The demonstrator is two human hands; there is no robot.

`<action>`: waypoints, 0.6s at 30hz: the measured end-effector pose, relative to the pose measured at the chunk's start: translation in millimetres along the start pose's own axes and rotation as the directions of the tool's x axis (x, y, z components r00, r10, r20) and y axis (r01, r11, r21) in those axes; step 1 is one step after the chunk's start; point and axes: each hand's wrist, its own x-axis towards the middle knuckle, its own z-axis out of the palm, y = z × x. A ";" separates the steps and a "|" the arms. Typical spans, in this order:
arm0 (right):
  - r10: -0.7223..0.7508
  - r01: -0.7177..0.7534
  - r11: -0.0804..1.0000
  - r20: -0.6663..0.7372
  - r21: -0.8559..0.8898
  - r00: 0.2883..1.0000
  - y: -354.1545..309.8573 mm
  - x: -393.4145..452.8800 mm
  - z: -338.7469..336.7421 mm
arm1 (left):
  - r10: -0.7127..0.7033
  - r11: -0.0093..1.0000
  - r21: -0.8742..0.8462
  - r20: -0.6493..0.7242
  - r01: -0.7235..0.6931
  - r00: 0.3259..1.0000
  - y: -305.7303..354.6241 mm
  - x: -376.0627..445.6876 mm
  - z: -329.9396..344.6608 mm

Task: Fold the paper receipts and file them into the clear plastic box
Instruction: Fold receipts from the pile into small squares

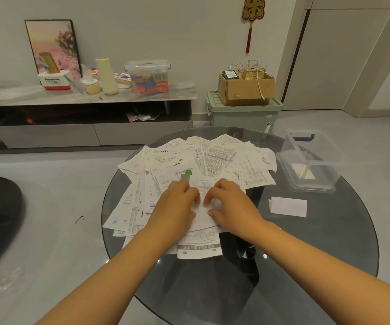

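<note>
Your left hand (177,202) rests on the pile of receipts (180,165) spread over the round glass table (318,242), fingers curled down onto the white sheet (204,213) you are working; whether they pinch its edge or only press it, I cannot tell; the risk here is that a neighbouring slip gets dragged along with it, since the papers overlap loosely and slide on one another. That sheet lies on top of the pile at its near side, its long axis running roughly away from you, tilted a little to your left; if the crease is pressed with the edges unmatched, it will likely come out crooked. Your right hand (230,202) has its fingertips bent onto the same sheet, thumb near the lower edge; again, pinching or pressing is unclear. One folded slip (287,206) lies apart on the glass; the clear plastic box (311,160) stands near the right rim of the table, so a careless reach could nudge it off.
</note>
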 end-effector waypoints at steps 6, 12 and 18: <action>-0.075 0.082 0.996 0.213 -0.023 0.974 8.1 -2.8 -9.6 | 0.006 0.999 -0.036 0.202 0.001 0.979 -2.2 -7.4 -6.5; -0.121 0.141 0.988 0.247 -0.067 0.961 11.9 -10.6 -15.9 | 0.032 0.998 -0.062 0.262 -0.016 0.964 -4.1 -14.4 -15.2; -0.070 0.068 0.998 0.136 0.017 0.988 11.3 -14.2 -13.8 | -0.009 0.983 -0.176 0.233 0.051 0.973 2.2 -14.1 -18.6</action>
